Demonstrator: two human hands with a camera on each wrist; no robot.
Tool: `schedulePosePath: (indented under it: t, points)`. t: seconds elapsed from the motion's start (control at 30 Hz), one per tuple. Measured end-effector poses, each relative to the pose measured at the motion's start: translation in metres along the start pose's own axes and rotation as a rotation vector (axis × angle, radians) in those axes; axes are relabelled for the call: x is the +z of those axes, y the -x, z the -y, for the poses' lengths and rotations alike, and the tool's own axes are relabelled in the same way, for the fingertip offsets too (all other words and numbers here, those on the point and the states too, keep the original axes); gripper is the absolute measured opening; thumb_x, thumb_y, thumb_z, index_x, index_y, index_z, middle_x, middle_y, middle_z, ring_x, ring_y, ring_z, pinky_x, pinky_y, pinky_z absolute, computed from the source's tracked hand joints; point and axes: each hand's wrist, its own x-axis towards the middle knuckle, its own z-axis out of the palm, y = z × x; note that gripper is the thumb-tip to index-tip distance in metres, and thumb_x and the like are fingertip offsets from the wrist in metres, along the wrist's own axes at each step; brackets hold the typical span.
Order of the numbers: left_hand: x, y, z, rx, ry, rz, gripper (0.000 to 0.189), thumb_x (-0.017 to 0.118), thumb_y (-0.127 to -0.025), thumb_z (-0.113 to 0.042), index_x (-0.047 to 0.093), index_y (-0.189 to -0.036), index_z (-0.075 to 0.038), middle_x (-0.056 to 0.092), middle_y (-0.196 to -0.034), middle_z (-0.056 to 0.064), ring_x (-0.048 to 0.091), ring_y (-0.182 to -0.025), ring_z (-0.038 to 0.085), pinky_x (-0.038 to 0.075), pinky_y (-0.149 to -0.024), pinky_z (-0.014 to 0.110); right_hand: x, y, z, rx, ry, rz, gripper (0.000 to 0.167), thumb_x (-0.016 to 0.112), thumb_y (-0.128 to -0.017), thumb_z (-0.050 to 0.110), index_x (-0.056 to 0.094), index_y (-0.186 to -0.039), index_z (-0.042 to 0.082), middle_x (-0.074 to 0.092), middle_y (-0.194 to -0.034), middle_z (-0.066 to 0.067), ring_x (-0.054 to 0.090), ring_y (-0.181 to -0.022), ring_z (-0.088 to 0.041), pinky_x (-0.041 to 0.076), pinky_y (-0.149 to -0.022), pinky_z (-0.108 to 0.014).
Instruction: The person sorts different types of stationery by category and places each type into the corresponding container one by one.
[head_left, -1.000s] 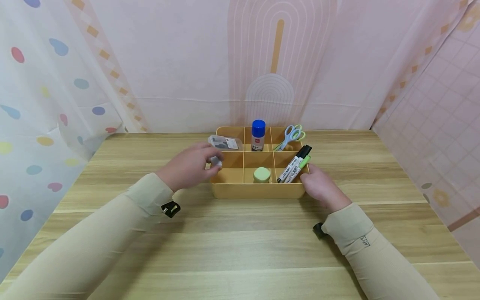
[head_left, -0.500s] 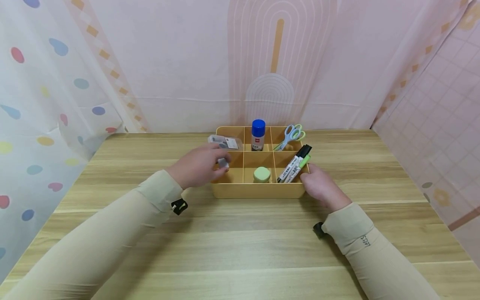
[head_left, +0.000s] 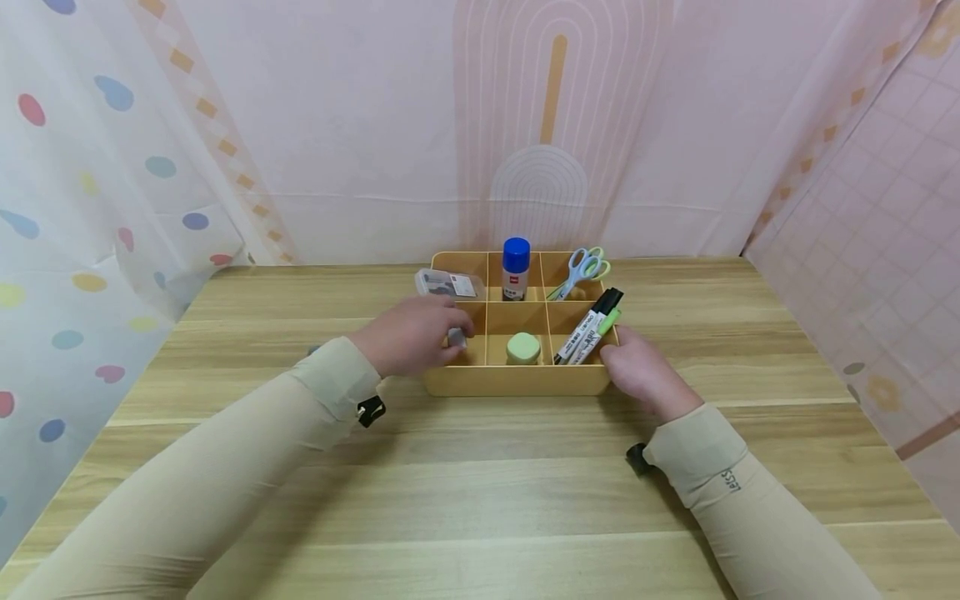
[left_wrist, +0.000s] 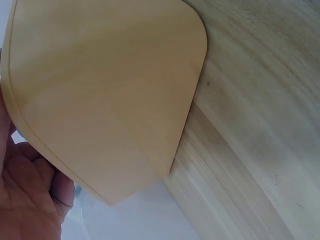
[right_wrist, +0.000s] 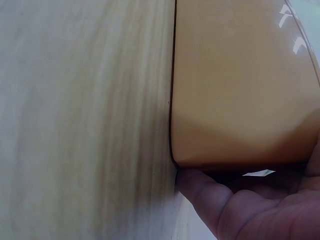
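My left hand (head_left: 412, 335) pinches a small whitish block (head_left: 456, 337) between thumb and fingers, over the front left compartment of a yellow desk organizer (head_left: 517, 382). Its exact kind is too small to tell. In the left wrist view, the organizer's side wall (left_wrist: 105, 100) hides most of the fingers. The right hand (head_left: 641, 371) holds the organizer at its right end. In the right wrist view the thumb (right_wrist: 205, 192) lies against the lower front corner, while the other fingers are partly hidden.
Other compartments hold a clear plastic case (head_left: 450, 284), a blue-capped glue bottle (head_left: 515, 268), scissors (head_left: 582, 268), markers (head_left: 585, 333) and a light green rounded block (head_left: 522, 348). The organizer stands on a wooden table (head_left: 480, 492), with a patterned curtain (head_left: 360, 125) behind.
My left hand has moved rightward with the small whitish block, from the organizer's left edge to over the front left compartment. The right hand has stayed at the right end.
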Motion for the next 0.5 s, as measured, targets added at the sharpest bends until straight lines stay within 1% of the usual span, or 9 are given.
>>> schedulePosePath:
  t: [0.2, 0.37, 0.5]
  points:
    - [0.000, -0.006, 0.000, 0.019, -0.012, 0.046, 0.026, 0.075, -0.098, -0.027, 0.077, -0.122, -0.017, 0.071, -0.116, 0.002, 0.064, -0.103, 0.021, 0.056, -0.103, 0.043, 0.000, 0.000, -0.001, -0.009, 0.011, -0.013, 0.062, 0.034, -0.102, 0.017, 0.033, -0.162, 0.002, 0.044, -0.161, -0.022, 0.043, -0.139, -0.036, 0.033, -0.124, -0.059]
    - [0.002, -0.012, 0.001, 0.047, -0.024, 0.085, 0.024, 0.073, -0.100, -0.025, 0.077, -0.122, -0.016, 0.071, -0.114, 0.002, 0.064, -0.102, 0.021, 0.056, -0.103, 0.042, 0.000, 0.000, 0.000, -0.001, -0.009, -0.001, 0.062, 0.033, -0.103, 0.017, 0.032, -0.164, 0.003, 0.043, -0.162, -0.022, 0.042, -0.140, -0.036, 0.033, -0.124, -0.059]
    - [0.001, -0.015, 0.000, 0.042, -0.012, 0.135, 0.023, 0.071, -0.101, -0.024, 0.077, -0.122, -0.017, 0.072, -0.114, 0.001, 0.065, -0.103, 0.020, 0.057, -0.102, 0.042, 0.000, 0.000, -0.001, -0.004, -0.013, 0.000, 0.062, 0.034, -0.103, 0.017, 0.031, -0.164, 0.003, 0.043, -0.161, -0.021, 0.043, -0.140, -0.036, 0.033, -0.124, -0.059]
